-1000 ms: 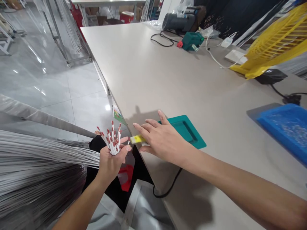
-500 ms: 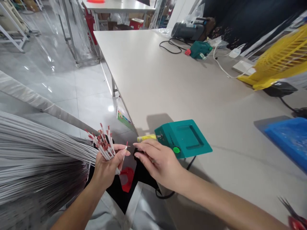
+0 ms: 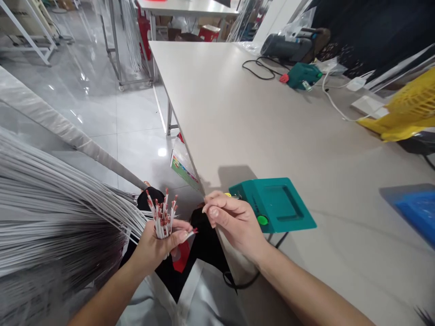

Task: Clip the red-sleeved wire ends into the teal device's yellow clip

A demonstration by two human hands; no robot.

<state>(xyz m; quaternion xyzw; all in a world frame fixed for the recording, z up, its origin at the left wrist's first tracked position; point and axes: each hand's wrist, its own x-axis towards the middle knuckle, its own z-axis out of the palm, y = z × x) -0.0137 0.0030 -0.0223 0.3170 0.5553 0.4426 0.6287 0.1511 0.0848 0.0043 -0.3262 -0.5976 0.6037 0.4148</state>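
Note:
A bundle of thin white cables (image 3: 165,226) with reddish stripped tips stands upright in my left hand (image 3: 154,249), whose fingers are wrapped round it. Between that hand's thumb and forefinger, one single cable end (image 3: 192,232) with a red tip pokes out to the right. My right hand (image 3: 234,222) is a short way off to the right, its thumb and fingertips drawn together; whatever they may hold is too small to make out. Just behind it, at the table edge, is a teal machine (image 3: 272,206) with a green button (image 3: 262,220); my right hand mostly hides its yellow cylinder.
A thick mass of white cables (image 3: 61,203) hangs over a wrapped rail (image 3: 78,136) at left. On the table (image 3: 217,113) are a second green device (image 3: 302,76), a grey motor (image 3: 285,47), a yellow fan (image 3: 408,108) and a blue tray (image 3: 418,208). A black cord hangs below the machine.
The view has shifted, so the table items appear farther right. My right hand has risen in front of the yellow cylinder, its fingertips closer together. The single cable in my left hand now points more sideways.

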